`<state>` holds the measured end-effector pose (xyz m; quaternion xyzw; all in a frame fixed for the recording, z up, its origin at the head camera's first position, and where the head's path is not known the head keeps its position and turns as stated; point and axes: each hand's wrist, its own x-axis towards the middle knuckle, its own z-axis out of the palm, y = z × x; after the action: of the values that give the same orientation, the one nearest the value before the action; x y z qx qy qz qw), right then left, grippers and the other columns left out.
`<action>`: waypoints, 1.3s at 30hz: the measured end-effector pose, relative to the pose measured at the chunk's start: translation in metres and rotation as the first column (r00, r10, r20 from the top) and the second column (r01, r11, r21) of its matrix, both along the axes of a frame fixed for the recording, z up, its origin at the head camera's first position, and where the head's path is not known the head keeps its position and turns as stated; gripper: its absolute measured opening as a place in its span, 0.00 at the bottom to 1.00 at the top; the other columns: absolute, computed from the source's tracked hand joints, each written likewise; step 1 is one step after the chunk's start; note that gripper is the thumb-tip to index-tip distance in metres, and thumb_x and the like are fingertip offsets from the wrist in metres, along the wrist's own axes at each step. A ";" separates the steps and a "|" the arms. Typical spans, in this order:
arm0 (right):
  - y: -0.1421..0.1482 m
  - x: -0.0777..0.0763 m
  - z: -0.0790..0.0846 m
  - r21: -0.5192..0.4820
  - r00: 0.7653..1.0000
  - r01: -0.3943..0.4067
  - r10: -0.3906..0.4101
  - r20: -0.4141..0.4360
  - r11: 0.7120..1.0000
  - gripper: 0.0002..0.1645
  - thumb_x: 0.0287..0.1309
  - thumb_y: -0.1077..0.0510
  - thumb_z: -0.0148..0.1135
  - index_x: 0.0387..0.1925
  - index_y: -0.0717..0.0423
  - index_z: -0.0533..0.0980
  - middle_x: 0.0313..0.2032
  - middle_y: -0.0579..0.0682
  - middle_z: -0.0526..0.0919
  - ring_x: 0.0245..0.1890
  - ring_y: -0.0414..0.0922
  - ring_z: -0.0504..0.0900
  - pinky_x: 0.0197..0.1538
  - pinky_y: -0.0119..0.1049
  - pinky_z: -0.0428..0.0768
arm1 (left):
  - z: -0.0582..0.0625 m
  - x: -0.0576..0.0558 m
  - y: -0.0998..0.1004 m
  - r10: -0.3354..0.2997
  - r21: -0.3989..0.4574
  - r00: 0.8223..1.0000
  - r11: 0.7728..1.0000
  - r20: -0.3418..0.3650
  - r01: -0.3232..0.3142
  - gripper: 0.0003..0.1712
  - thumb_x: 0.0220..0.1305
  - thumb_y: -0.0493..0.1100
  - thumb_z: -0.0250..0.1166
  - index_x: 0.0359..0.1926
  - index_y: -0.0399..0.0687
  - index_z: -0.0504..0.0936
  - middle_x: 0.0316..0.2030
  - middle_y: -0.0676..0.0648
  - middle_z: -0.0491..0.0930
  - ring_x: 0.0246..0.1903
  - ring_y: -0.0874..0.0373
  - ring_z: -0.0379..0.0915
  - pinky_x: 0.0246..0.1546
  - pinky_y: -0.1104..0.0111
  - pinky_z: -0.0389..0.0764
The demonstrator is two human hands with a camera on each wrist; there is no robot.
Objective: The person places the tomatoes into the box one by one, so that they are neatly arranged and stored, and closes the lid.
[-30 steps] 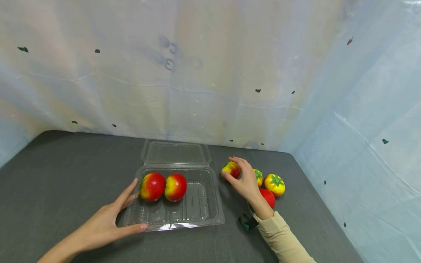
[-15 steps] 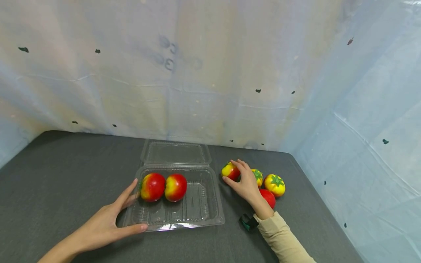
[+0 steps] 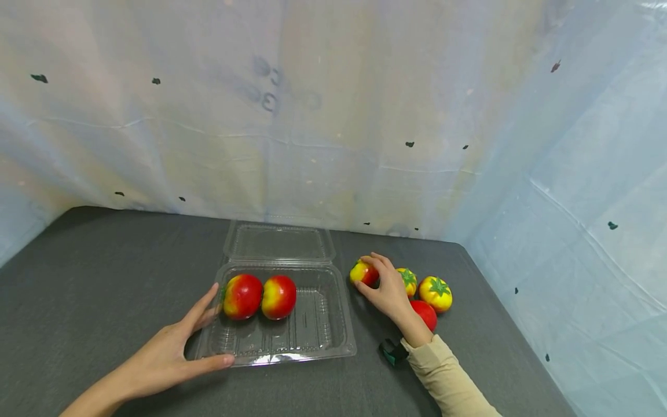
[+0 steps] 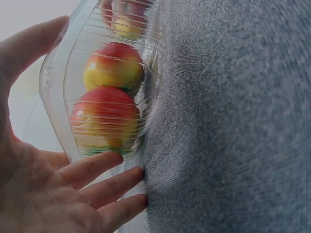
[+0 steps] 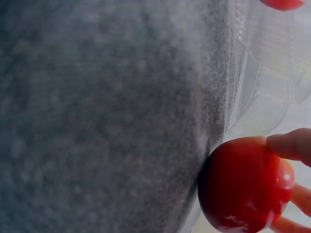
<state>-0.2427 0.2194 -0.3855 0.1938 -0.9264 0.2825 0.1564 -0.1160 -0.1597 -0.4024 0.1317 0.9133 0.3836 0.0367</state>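
Note:
A clear plastic clamshell container [image 3: 347, 330] lies open on the table with two red-and-yellow toy tomatoes [image 3: 242, 296] side by side in its left part. My left hand [image 3: 161, 359] touches its left side, fingers spread, thumb along the front corner; the left wrist view shows the fingertips [image 4: 115, 158] low beside the ribbed wall. To the right of the container, my right hand [image 3: 391, 292] holds another toy tomato [image 5: 243, 184] between thumb and fingers. This tomato sits right at the dark tabletop, its glossy red side facing the right wrist camera.
Beside my right hand are two yellow-topped tomatoes [image 3: 435, 293] with green star-shaped calyxes and a red one [image 3: 424, 314], partly hidden by the wrist. The container's lid [image 3: 281, 243] lies folded back. Plastic sheeting [image 3: 333, 127] hangs behind and at the right.
My right hand's fingers have shifted slightly on the tomato, which has moved a touch left and turned a little. My left hand and the container have stayed put.

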 end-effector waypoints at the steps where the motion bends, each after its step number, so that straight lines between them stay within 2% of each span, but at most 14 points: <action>1: 0.000 0.000 0.000 0.003 1.000 -0.003 0.004 -0.003 1.000 0.29 0.49 0.59 0.71 0.55 0.60 0.75 0.61 0.63 0.72 0.59 0.62 0.72 0.59 0.58 0.70 | 0.000 0.000 0.000 -0.001 0.000 1.000 1.000 0.002 0.001 0.65 0.54 0.62 0.69 0.76 0.63 0.30 0.65 0.30 0.66 0.58 0.32 0.69 0.44 0.35 0.71; 7: -0.002 0.001 0.002 0.009 1.000 -0.007 0.006 0.017 1.000 0.30 0.49 0.58 0.72 0.55 0.58 0.76 0.62 0.60 0.71 0.61 0.59 0.72 0.61 0.56 0.70 | 0.001 0.001 0.000 -0.003 0.004 1.000 1.000 -0.002 0.003 0.65 0.54 0.62 0.69 0.76 0.63 0.30 0.64 0.30 0.66 0.58 0.32 0.69 0.44 0.36 0.71; 11: -0.002 0.002 0.006 -0.021 1.000 -0.012 0.012 0.014 1.000 0.29 0.49 0.59 0.73 0.55 0.57 0.76 0.62 0.59 0.71 0.61 0.59 0.71 0.60 0.55 0.72 | 0.001 0.001 0.000 -0.004 0.010 1.000 1.000 -0.008 0.004 0.65 0.53 0.62 0.69 0.76 0.63 0.31 0.64 0.30 0.66 0.58 0.32 0.70 0.44 0.36 0.72; 19: -0.007 0.009 0.028 -0.111 0.998 -0.053 0.050 -0.022 0.992 0.30 0.49 0.59 0.73 0.56 0.55 0.76 0.62 0.57 0.72 0.60 0.56 0.73 0.55 0.53 0.76 | 0.001 0.001 0.000 -0.012 0.025 1.000 1.000 -0.018 0.012 0.64 0.54 0.61 0.69 0.76 0.63 0.31 0.64 0.30 0.66 0.58 0.32 0.70 0.44 0.36 0.72; 27: -0.018 0.020 0.044 -0.159 0.991 -0.135 0.133 -0.028 0.978 0.31 0.50 0.56 0.73 0.58 0.50 0.75 0.63 0.50 0.71 0.59 0.50 0.75 0.56 0.48 0.77 | 0.000 0.001 -0.001 -0.006 0.023 1.000 1.000 -0.013 0.007 0.64 0.54 0.61 0.69 0.76 0.63 0.31 0.64 0.30 0.66 0.58 0.33 0.69 0.44 0.36 0.71; 39: -0.030 0.030 0.041 -0.133 0.970 -0.244 0.241 -0.039 0.961 0.31 0.51 0.54 0.73 0.58 0.49 0.75 0.64 0.49 0.71 0.56 0.47 0.76 0.54 0.41 0.78 | 0.002 0.003 0.000 0.001 0.022 1.000 1.000 -0.024 0.000 0.64 0.53 0.61 0.70 0.76 0.63 0.32 0.64 0.31 0.67 0.58 0.34 0.70 0.45 0.36 0.71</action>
<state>-0.2127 0.1896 -0.3441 0.2976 -0.8724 0.3602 0.1438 -0.1135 -0.1594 -0.4008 0.1366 0.9094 0.3922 0.0241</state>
